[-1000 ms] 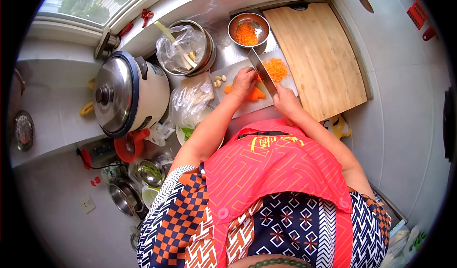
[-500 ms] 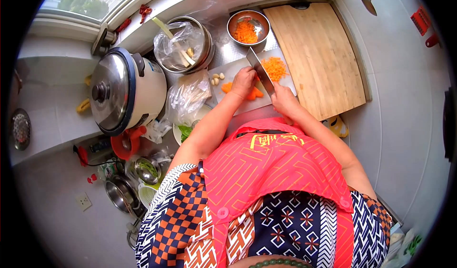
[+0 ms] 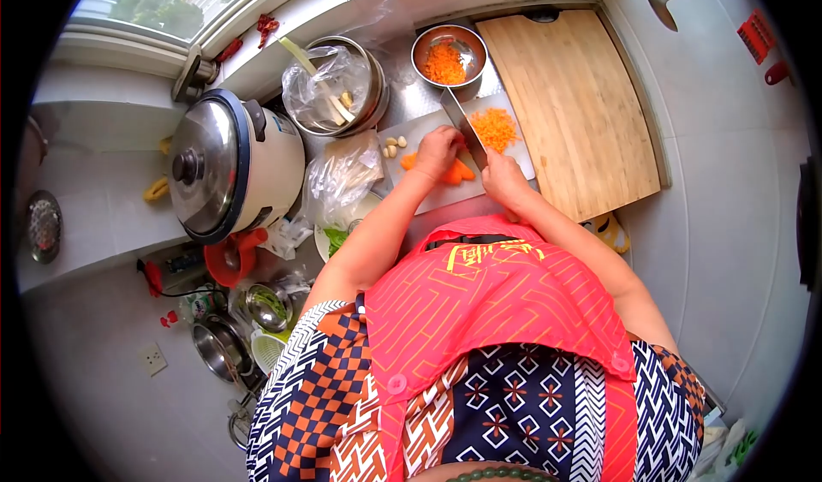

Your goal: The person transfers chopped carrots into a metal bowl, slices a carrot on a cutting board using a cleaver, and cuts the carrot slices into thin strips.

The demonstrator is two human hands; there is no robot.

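My right hand [image 3: 505,180] is closed around the handle of a cleaver [image 3: 463,127], its broad blade upright over the white cutting board [image 3: 417,128]. Beside the blade, my left hand [image 3: 439,151] presses with curled fingers on carrot, mostly hidden under them. Orange carrot pieces [image 3: 459,172] lie by that hand, toward my body. On the blade's right is a heap of diced carrot [image 3: 494,128]. Several peeled garlic cloves [image 3: 395,144] rest at the board's left. Behind the board, a metal bowl [image 3: 467,40] holds more chopped carrot.
A large wooden board [image 3: 574,110] borders the work area on the right. To the left are a pot [image 3: 377,110] with a plastic bag and scallion in it, a crumpled plastic bag [image 3: 330,182] and a big rice cooker [image 3: 274,161]. A ladle [image 3: 661,9] hangs on the right wall.
The view has shifted slightly. Both hands stay in nearly the same place, with the cleaver still beside my left fingers. The carrot heap looks much the same.
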